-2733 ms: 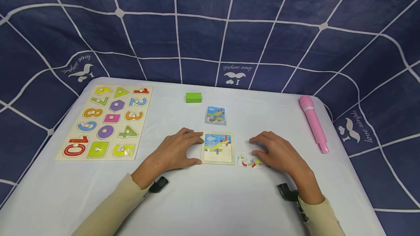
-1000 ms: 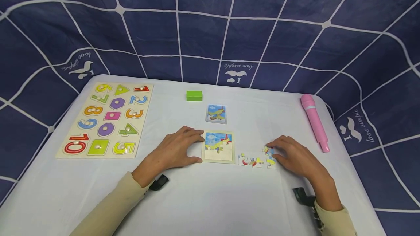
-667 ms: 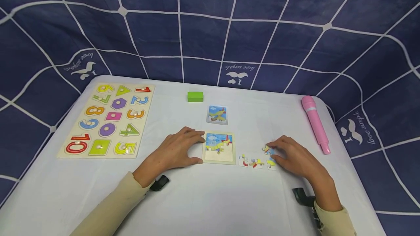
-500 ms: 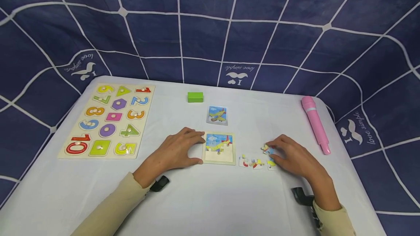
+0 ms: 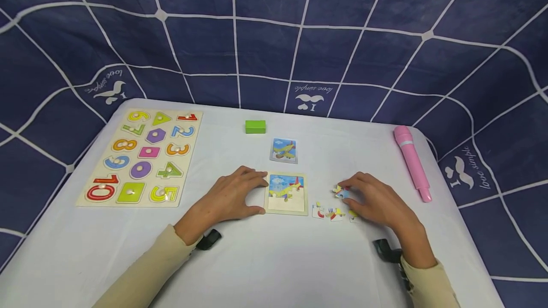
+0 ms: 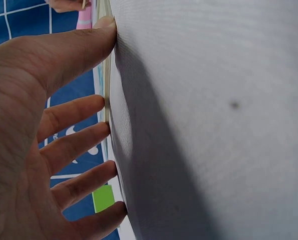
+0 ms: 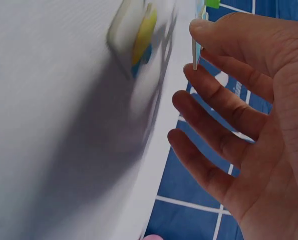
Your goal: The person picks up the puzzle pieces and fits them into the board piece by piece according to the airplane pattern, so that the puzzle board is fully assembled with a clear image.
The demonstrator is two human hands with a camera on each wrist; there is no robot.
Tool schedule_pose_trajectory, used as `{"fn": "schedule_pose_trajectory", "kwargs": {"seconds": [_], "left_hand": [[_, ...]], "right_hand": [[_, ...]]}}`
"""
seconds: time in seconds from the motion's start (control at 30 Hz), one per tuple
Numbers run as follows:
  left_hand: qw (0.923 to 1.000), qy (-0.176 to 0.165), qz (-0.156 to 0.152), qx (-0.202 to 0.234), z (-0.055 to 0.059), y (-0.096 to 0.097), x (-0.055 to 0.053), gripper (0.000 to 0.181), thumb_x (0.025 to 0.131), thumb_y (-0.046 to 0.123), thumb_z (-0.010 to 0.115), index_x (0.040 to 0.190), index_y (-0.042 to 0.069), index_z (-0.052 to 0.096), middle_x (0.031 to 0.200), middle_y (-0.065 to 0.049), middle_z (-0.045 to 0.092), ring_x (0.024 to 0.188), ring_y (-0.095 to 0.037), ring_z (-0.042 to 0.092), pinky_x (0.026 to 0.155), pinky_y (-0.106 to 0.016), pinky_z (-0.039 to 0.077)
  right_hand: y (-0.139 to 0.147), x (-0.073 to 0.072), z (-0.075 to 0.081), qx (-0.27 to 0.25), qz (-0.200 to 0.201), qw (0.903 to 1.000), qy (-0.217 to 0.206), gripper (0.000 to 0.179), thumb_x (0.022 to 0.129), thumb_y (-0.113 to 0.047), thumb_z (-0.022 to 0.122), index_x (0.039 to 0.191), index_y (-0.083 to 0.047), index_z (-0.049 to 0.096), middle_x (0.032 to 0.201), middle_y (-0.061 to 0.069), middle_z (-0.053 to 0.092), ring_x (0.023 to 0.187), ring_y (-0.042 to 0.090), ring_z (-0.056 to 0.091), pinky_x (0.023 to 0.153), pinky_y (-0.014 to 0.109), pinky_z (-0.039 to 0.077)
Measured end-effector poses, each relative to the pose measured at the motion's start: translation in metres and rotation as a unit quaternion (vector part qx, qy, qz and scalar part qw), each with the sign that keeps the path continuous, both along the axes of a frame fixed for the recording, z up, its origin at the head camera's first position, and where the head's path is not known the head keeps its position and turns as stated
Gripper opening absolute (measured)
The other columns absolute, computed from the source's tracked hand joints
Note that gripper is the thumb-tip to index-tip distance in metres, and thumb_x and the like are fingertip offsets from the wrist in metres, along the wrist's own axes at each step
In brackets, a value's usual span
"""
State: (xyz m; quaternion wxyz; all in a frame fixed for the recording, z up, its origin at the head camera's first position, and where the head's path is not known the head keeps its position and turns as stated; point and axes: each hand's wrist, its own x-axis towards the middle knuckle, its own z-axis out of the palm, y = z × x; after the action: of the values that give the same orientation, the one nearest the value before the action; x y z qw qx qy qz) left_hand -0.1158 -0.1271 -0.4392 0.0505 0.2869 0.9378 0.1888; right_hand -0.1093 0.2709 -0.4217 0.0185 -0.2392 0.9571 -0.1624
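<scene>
My left hand [image 5: 229, 196] lies beside a square jigsaw tray [image 5: 295, 206], thumb and fingertips touching its left edge. The tray holds a partly filled airplane picture, with bare wood along the bottom and lower right. In the left wrist view the fingers are spread loosely along the tray's thin edge [image 6: 107, 75]. Right of the tray, my right hand [image 5: 376, 201] pinches a blue and yellow puzzle piece [image 5: 341, 192] between thumb and fingers. The right wrist view shows that puzzle piece [image 7: 194, 54] edge-on, held off the cloth. Several loose pieces [image 5: 336, 214] lie below it.
Behind the tray lies a small airplane picture card [image 5: 284, 150], with a green block [image 5: 255, 127] farther back. A number and shape peg board [image 5: 128, 170] occupies the left side. A pink toy microphone [image 5: 413, 163] lies at the right. Blue checked cloth [image 5: 265, 46] rises behind the table.
My right hand first moved right to the loose pieces. It then picked up the blue and yellow puzzle piece and carried it left. My left hand has stayed at the tray.
</scene>
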Motion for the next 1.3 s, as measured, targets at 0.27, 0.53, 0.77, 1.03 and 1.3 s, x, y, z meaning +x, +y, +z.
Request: {"fn": "schedule_pose_trajectory", "kwargs": {"seconds": [0.27, 0.53, 0.77, 1.03, 1.3], "left_hand": [[1.0, 0.0, -0.001, 0.0, 0.0, 0.0, 0.0, 0.067, 0.081, 0.048, 0.095, 0.139, 0.022, 0.073, 0.159, 0.003, 0.058, 0.142, -0.023, 0.052, 0.093, -0.05, 0.058], [1.0, -0.005, 0.004, -0.003, 0.0, 0.0, 0.001, 0.068, 0.081, 0.049, 0.095, 0.139, 0.023, 0.073, 0.159, 0.003, 0.058, 0.143, -0.023, 0.051, 0.091, -0.052, 0.057], [1.0, 0.0, 0.001, 0.0, -0.001, 0.0, 0.0, 0.067, 0.08, 0.048, 0.095, 0.138, 0.022, 0.073, 0.159, 0.002, 0.058, 0.142, -0.023, 0.052, 0.094, -0.05, 0.058], [1.0, 0.007, -0.003, 0.001, -0.001, 0.0, -0.001, 0.067, 0.08, 0.048, 0.095, 0.138, 0.021, 0.074, 0.157, 0.001, 0.059, 0.141, -0.024, 0.053, 0.099, -0.049, 0.056], [0.9999, 0.011, -0.005, 0.001, -0.001, 0.0, -0.001, 0.067, 0.08, 0.049, 0.095, 0.137, 0.021, 0.074, 0.157, 0.001, 0.06, 0.141, -0.024, 0.054, 0.1, -0.049, 0.056]], "right_hand": [[-0.014, -0.007, 0.0, 0.006, 0.021, 0.9998, 0.002, 0.036, 0.09, -0.016, 0.085, 0.126, -0.018, 0.079, 0.115, -0.006, 0.071, 0.108, 0.016, 0.066, 0.088, 0.045, 0.058], [-0.029, -0.01, 0.001, 0.009, 0.038, 0.9992, -0.001, 0.036, 0.091, -0.018, 0.085, 0.126, -0.02, 0.08, 0.114, -0.007, 0.071, 0.104, 0.014, 0.066, 0.086, 0.042, 0.057], [-0.041, -0.012, 0.003, 0.01, 0.051, 0.9986, 0.002, 0.036, 0.092, -0.021, 0.084, 0.128, -0.018, 0.08, 0.115, -0.005, 0.071, 0.103, 0.014, 0.065, 0.086, 0.041, 0.058], [-0.054, -0.016, 0.008, 0.007, 0.064, 0.9979, 0.004, 0.037, 0.091, -0.022, 0.086, 0.128, -0.019, 0.079, 0.118, -0.004, 0.072, 0.106, 0.015, 0.066, 0.088, 0.041, 0.059], [-0.068, -0.023, 0.015, 0.003, 0.08, 0.9968, -0.001, 0.035, 0.092, -0.023, 0.087, 0.126, -0.02, 0.08, 0.119, -0.004, 0.072, 0.11, 0.016, 0.066, 0.093, 0.041, 0.059]]}}
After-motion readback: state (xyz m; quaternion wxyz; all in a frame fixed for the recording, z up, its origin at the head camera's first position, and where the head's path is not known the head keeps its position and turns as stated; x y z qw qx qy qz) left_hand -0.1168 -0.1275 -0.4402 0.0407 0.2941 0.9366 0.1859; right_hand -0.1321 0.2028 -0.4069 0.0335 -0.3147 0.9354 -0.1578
